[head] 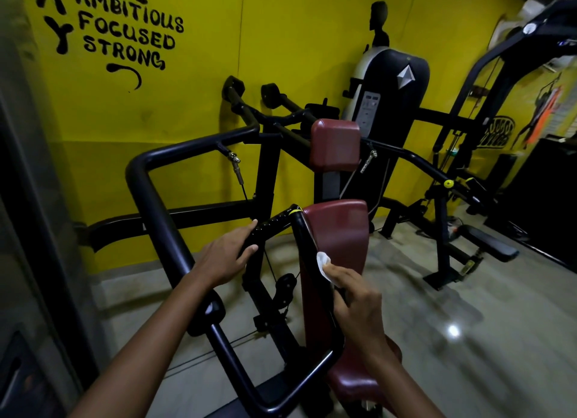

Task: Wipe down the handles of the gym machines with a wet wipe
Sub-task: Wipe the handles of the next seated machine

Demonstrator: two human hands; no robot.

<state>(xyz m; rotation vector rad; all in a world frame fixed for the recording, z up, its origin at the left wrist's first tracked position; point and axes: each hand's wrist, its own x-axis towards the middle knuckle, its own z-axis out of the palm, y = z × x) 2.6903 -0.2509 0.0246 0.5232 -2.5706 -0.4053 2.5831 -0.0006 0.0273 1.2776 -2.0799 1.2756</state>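
Note:
A black tubular handle frame (pixel 162 217) of a gym machine loops in front of me. Its right-hand bar (pixel 307 255) runs down beside the maroon back pad (pixel 340 239). My right hand (pixel 356 302) pinches a white wet wipe (pixel 322 263) and presses it against that bar about halfway down. My left hand (pixel 229 255) wraps over the upper black bar with the adjustment holes (pixel 274 222), thumb above and fingers below it.
A maroon headrest pad (pixel 335 144) and seat (pixel 352 383) belong to the same machine. Behind stands a weight stack tower (pixel 390 105) against the yellow wall. A cable machine (pixel 468 174) and bench (pixel 490 242) fill the right. Glossy floor lies between.

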